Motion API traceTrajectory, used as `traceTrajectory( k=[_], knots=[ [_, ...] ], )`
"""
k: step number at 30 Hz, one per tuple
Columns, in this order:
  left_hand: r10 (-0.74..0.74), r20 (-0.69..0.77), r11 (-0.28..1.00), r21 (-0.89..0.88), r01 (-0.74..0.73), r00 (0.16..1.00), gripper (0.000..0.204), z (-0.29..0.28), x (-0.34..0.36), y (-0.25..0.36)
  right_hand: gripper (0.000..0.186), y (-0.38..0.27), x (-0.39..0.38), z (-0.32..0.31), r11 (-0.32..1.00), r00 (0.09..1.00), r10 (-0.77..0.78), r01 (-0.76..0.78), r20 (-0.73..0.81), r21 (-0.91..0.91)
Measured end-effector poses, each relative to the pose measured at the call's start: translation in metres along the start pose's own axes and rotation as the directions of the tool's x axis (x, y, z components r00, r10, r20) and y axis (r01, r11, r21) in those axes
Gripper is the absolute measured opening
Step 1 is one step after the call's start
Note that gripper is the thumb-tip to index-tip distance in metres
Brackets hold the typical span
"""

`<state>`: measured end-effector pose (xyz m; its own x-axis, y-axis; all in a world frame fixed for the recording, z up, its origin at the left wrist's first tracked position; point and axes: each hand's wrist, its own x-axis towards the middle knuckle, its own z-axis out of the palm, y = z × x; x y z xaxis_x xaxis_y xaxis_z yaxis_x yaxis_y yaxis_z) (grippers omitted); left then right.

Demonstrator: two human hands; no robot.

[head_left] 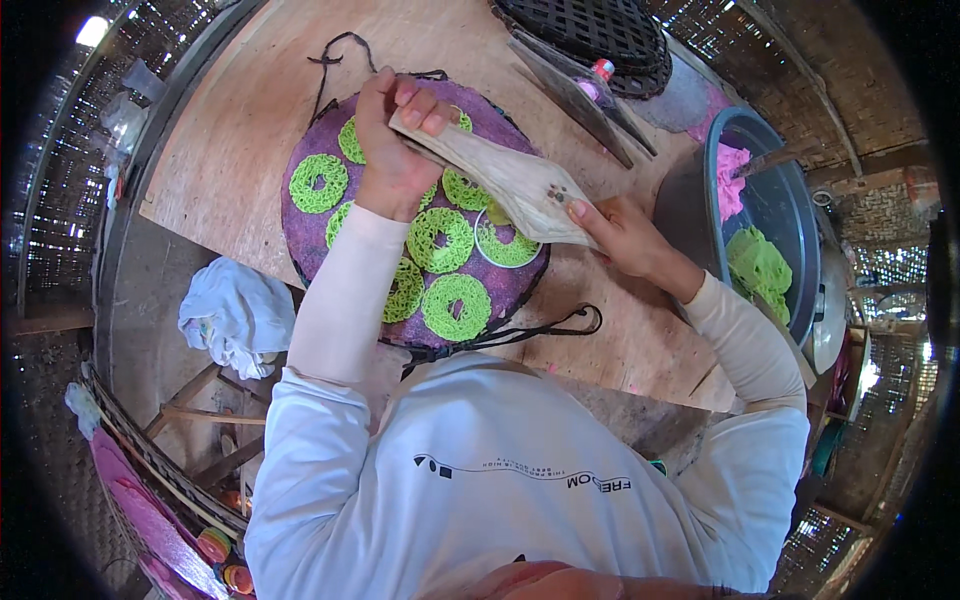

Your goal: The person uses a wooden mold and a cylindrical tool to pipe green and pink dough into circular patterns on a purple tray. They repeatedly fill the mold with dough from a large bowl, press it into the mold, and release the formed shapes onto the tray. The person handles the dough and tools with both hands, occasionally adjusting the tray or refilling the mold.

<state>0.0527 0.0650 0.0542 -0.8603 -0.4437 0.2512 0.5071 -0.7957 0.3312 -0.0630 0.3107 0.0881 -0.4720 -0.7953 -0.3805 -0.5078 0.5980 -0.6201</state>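
An off-white cloth bag (505,180) with a few dark spots is stretched between my hands, slanting over the tray. My left hand (400,125) is closed around its upper left end, fingers curled. At the lower right end my right hand (630,240) grips the cloth, thumb lying on top. Below is a round purple-covered tray (515,290) with a dark rim, carrying several bright green lacy rings (440,240) of thin strands. A thin white hoop (507,262) surrounds one green ring under the bag. My left forearm and the bag hide part of the tray.
On the right stands a deep grey-blue tub (805,240) holding pink dough (732,180) and green dough (760,270). Wooden boards (575,95), a bottle with a red cap (602,72) and a dark woven basket (590,40) are at the back. Black cord (545,328) trails from the tray.
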Motion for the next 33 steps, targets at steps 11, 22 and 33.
traceTrajectory(
  k=[11, 22, 33],
  knots=[
    [-0.262, -0.208, -0.143, 0.974, 0.175, 0.942, 0.051, -0.044, -0.024, -0.071, 0.073, 0.026, -0.017, -0.005, 0.981, 0.999, 0.001, 0.009, -0.051, 0.193],
    [-0.280, -0.108, -0.690, 0.713, -0.122, 0.954, 0.030, 0.010, -0.064, -0.061, 0.067, 0.046, -0.018, 0.004, 0.886, 0.971, 0.045, 0.071, -0.237, 0.459],
    [0.022, 0.279, -0.758, 0.631, -0.166, 0.960, 0.067, 0.081, -0.076, -0.036, 0.062, 0.010, -0.034, 0.004, 0.827, 0.938, -0.141, 0.288, -0.317, 0.482]
  ],
)
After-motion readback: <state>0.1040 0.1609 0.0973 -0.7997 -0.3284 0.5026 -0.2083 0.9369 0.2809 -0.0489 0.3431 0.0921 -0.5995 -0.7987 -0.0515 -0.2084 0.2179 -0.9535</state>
